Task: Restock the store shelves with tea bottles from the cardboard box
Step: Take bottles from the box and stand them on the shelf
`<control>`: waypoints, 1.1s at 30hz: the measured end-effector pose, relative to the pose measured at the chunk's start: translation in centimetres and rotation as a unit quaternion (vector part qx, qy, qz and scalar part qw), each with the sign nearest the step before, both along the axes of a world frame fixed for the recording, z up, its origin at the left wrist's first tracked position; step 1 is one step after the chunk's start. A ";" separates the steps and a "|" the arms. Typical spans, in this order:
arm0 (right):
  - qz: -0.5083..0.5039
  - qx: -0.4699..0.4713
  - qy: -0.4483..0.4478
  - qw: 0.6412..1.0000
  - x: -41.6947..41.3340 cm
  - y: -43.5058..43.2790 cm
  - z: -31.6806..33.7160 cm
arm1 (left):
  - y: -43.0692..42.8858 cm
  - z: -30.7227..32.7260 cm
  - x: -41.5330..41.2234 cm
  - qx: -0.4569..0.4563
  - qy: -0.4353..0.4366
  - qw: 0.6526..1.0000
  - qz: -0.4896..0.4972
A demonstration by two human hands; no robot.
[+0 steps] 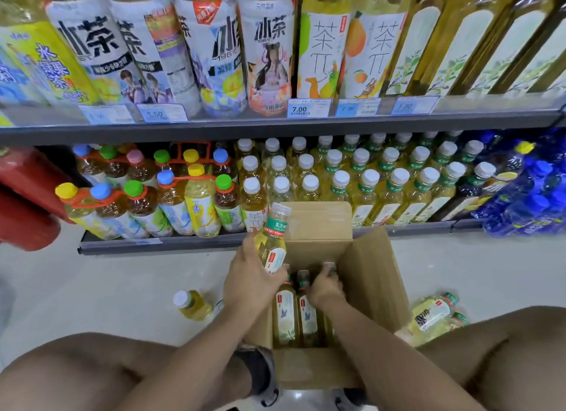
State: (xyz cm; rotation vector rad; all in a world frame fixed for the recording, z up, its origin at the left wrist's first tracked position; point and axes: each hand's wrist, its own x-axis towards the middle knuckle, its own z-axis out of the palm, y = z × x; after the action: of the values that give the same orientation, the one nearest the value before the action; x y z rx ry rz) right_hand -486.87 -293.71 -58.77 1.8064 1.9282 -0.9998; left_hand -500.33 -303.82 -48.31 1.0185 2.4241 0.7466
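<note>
An open cardboard box (372, 276) stands on the floor between my knees, in front of the bottom shelf (159, 242). My left hand (248, 276) grips a yellow tea bottle (273, 239) with a white cap and green neck band, lifted above the box's left edge. My right hand (326, 285) reaches inside the box and grips the top of another bottle (330, 268). Two more tea bottles (295, 312) stand upright in the box below my hands. Rows of matching white-capped tea bottles (395, 184) fill the bottom shelf behind the box.
One tea bottle (191, 305) lies on the floor left of the box, others (435, 314) lie to its right. Colour-capped bottle packs (147, 193) fill the shelf's left side, blue bottles (533, 190) the right. Red cylinders (27, 196) jut in at far left. The upper shelf (275, 126) carries large bottles.
</note>
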 end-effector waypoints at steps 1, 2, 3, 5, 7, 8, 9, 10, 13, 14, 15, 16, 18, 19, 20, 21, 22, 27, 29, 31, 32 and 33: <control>-0.005 0.005 -0.015 1.000 -0.2 0.0 -1.0 | -0.1 -0.5 -0.5 -0.003 -0.002 1.000 -0.001; -0.011 0.020 -0.027 0.999 -0.5 0.0 -2.0 | -0.2 -1.0 -0.9 -0.005 -0.007 1.000 0.002; -0.018 0.042 -0.037 0.998 -0.9 0.2 -2.8 | -0.3 -1.4 -1.4 -0.004 -0.013 1.000 0.006; -0.042 0.085 -0.060 0.994 -1.5 0.7 -4.1 | -0.3 -2.2 -2.2 -0.009 -0.026 1.000 0.013; -0.053 0.104 -0.080 0.990 -1.9 1.2 -4.8 | -0.2 -2.7 -2.6 -0.017 -0.034 0.999 0.014; -0.047 0.100 -0.086 0.990 -2.1 1.3 -4.8 | -0.2 -2.8 -2.6 -0.017 -0.036 0.999 0.013; -0.039 0.094 -0.089 0.991 -2.3 1.3 -4.9 | -0.1 -2.9 -2.6 -0.017 -0.038 0.999 0.011; -0.038 0.086 -0.082 0.992 -2.5 1.2 -4.8 | 0.1 -3.0 -2.6 -0.016 -0.038 0.999 0.007; -0.060 0.065 -0.041 0.995 -2.7 1.3 -3.6 | 0.4 -2.7 -2.4 -0.008 -0.043 0.999 -0.009; -0.066 0.061 -0.025 0.996 -2.6 1.4 -2.8 | 0.5 -2.5 -2.5 -0.003 -0.044 0.999 -0.013; -0.073 0.058 -0.001 0.996 -2.4 1.4 -1.9 | 0.6 -2.2 -2.5 0.002 -0.045 0.999 -0.017; -0.080 0.059 0.030 0.995 -2.0 1.2 -0.9 | 0.7 -1.8 -2.5 0.008 -0.049 0.999 -0.019; -0.077 0.079 0.092 0.990 -1.3 0.7 1.5 | 0.9 -0.6 -2.2 0.031 -0.062 0.997 -0.020; -0.068 0.098 0.119 0.986 -0.9 0.4 2.8 | 1.0 0.2 -1.9 0.044 -0.072 0.996 -0.021; -0.058 0.120 0.148 0.980 -0.6 0.2 4.5 | 1.1 1.1 -1.6 0.056 -0.083 0.995 -0.023; -0.046 0.145 0.174 0.973 -0.2 0.1 6.3 | 1.2 2.0 -1.3 0.069 -0.091 0.993 -0.027; -0.033 0.173 0.197 0.964 0.1 0.1 8.5 | 1.3 3.2 -1.0 0.087 -0.096 0.991 -0.031; 0.019 0.301 0.284 0.910 2.6 1.0 21.0 | 1.6 12.5 1.0 0.171 -0.085 0.979 -0.077; 0.046 0.324 0.335 0.884 3.6 1.5 26.8 | 2.0 17.2 1.5 0.203 -0.051 0.973 -0.100; 0.077 0.337 0.372 0.861 4.3 2.1 32.6 | 2.8 21.8 1.8 0.236 -0.023 0.965 -0.115; 0.089 0.343 0.385 0.852 4.6 2.3 35.6 | 3.3 24.1 1.8 0.251 -0.011 0.960 -0.123; 0.094 0.351 0.396 0.844 4.8 2.6 38.5 | 3.9 26.5 1.9 0.266 0.002 0.955 -0.134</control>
State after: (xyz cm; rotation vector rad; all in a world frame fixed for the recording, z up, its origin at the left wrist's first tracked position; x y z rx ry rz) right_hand -482.03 -291.12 -20.24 1.5486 3.2617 -1.1766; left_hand -498.42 -299.96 -21.85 1.5067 2.0610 1.3324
